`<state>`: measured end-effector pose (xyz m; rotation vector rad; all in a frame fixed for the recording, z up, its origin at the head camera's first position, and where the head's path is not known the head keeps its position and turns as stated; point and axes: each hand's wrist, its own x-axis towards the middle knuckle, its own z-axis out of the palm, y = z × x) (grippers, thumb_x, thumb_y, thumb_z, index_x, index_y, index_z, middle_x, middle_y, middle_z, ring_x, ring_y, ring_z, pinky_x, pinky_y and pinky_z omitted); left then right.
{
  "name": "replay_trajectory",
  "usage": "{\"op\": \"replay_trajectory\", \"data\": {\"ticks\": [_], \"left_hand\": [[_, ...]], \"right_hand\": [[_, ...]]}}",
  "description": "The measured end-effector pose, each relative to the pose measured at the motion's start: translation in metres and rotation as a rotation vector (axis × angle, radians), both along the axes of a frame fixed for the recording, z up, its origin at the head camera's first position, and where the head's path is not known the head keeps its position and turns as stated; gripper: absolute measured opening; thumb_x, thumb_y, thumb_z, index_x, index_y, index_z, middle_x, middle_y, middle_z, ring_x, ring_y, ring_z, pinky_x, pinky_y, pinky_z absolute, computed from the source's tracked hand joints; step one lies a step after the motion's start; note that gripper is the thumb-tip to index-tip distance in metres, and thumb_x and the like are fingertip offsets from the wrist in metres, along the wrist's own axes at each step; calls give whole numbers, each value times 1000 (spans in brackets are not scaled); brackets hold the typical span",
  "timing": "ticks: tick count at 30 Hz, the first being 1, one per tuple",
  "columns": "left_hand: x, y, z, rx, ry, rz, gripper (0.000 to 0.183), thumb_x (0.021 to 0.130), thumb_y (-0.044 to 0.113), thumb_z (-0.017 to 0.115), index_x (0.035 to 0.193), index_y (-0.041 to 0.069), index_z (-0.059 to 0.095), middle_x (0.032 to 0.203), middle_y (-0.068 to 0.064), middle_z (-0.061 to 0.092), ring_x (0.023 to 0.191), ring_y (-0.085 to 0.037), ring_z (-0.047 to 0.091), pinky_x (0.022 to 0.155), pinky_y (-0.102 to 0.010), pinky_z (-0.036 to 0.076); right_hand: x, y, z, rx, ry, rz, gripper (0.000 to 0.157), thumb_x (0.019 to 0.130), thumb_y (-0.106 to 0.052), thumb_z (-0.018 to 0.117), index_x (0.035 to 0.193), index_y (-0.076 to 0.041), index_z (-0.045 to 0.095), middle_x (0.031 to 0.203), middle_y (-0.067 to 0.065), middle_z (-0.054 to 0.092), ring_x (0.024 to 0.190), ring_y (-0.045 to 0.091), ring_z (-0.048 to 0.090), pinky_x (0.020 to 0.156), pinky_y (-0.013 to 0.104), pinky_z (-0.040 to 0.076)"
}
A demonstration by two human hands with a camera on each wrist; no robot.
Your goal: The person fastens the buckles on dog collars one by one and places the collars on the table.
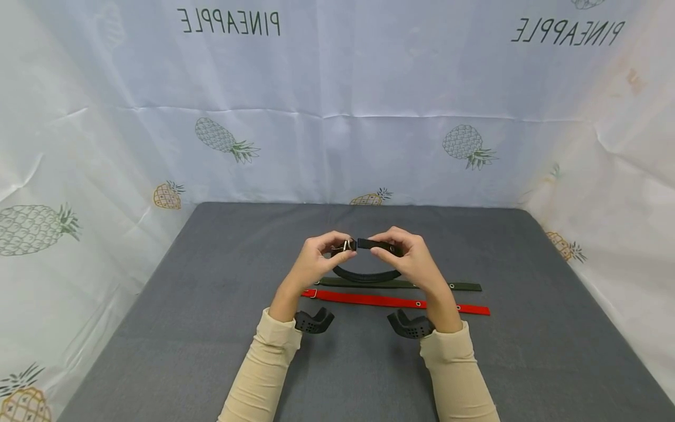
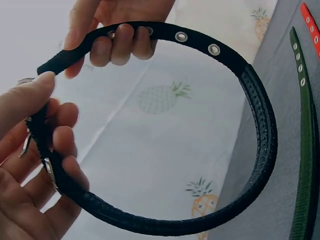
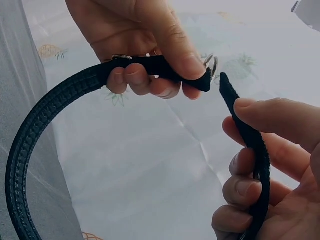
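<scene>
Black collar (image 1: 366, 278) curved at mid-frame, buckle end (image 2: 51, 173) pinched in the left hand (image 1: 311, 261), tip (image 3: 228, 89) in the right hand (image 1: 415, 259). A loose pinch could have let either end spring away.

Site: makeshift table booth, apparently indoors. Grey table (image 1: 200, 328) encl. at back, L & R by wht. cloth (image 1: 327, 70), creased, hung curtain-style. Cloth bears pineapple prints (image 1: 213, 135), some green, some orange, plus "PINEAPPLE" lettering (image 1: 232, 22), reversed. Blk. wrist mounts (image 1: 312, 324) suggest recording set-up. Rm. beyond screened off; bldg. type, e.g. home, lab or shop, can't be det'd.
</scene>
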<state>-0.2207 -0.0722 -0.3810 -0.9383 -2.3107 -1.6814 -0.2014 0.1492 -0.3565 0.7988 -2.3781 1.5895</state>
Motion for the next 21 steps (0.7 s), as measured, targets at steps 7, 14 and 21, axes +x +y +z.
{"op": "replay_trajectory", "data": {"ticks": [7, 14, 21], "left_hand": [[3, -1, 6, -110, 51, 18, 15, 87, 12, 71, 100, 5, 68, 88, -12, 69, 74, -8, 56, 70, -23, 52], [6, -1, 11, -181, 80, 32, 14, 87, 12, 71, 100, 5, 69, 88, -10, 71, 73, -11, 58, 68, -21, 51], [7, -1, 11, -237, 132, 20, 12, 88, 13, 70, 99, 6, 68, 88, -8, 70, 73, -12, 59, 68, -20, 52]], "right_hand": [[0, -1, 1, 17, -11, 12, 19, 86, 1, 68, 105, 3, 70, 87, 13, 61, 57, 7, 40, 54, 21, 37], [1, 0, 2, 38, -27, 18, 18, 85, 2, 68, 103, 4, 70, 86, 14, 60, 60, 5, 42, 55, 21, 38], [1, -1, 1, 45, -32, 33, 18, 85, 3, 68, 102, 5, 70, 85, 15, 60, 60, 4, 44, 55, 20, 40]]}}
